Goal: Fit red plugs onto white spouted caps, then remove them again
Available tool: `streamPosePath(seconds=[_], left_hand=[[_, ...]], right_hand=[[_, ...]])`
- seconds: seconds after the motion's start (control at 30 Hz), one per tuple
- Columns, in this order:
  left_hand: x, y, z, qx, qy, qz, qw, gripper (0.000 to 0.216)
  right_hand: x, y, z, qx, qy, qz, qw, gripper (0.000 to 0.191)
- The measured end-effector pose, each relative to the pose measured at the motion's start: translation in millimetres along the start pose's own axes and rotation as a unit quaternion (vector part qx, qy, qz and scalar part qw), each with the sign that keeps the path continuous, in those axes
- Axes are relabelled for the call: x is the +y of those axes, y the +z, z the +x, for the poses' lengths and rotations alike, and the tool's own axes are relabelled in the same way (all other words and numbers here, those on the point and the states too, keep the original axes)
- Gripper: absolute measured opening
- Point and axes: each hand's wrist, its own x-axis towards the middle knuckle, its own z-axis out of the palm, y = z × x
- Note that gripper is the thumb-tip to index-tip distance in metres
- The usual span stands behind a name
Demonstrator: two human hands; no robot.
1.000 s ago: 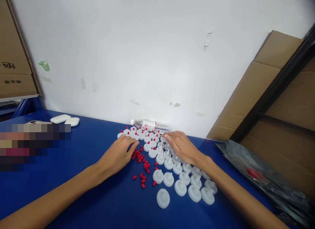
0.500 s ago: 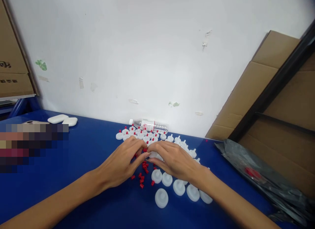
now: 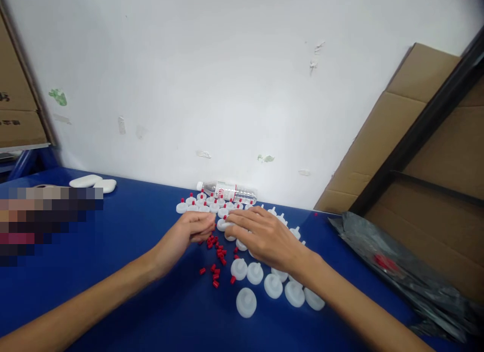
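Several white round plastic caps (image 3: 246,302) lie in rows on the blue table (image 3: 124,286). Loose small red plugs (image 3: 215,279) are scattered to their left. At the far end, caps with red plugs fitted (image 3: 192,207) stand in a group. My left hand (image 3: 187,233) rests among the red plugs with its fingers curled together; what they hold is hidden. My right hand (image 3: 264,236) lies over the white caps, fingers stretched flat toward the left hand, fingertips on a white cap (image 3: 224,224).
A clear water bottle (image 3: 229,190) lies on its side against the white wall. Two white oval objects (image 3: 91,182) sit at the far left. Grey-black plastic bags (image 3: 397,271) and cardboard boxes (image 3: 419,135) fill the right side.
Both hands drew together over the plugs half a second ago, then shifted slightly away from me. My right hand came back from the far caps toward the left hand.
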Motion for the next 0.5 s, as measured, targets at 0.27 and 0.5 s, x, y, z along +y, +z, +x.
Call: streamPosePath(seconds=[0.27,0.5], left_hand=[[-11.8,-29.3,7.8,0.157,0.025,0.162,0.974,0.043],[-22.6,-21.9,6.5,0.126,0.012,0.266,0.956,0.040]], right_hand=[[36.4,1.2,-12.0,-0.003,0.251,0.060,0.966,0.032],[40.7,9.7,-16.9,-0.077,0.231,0.082,0.966,0.047]])
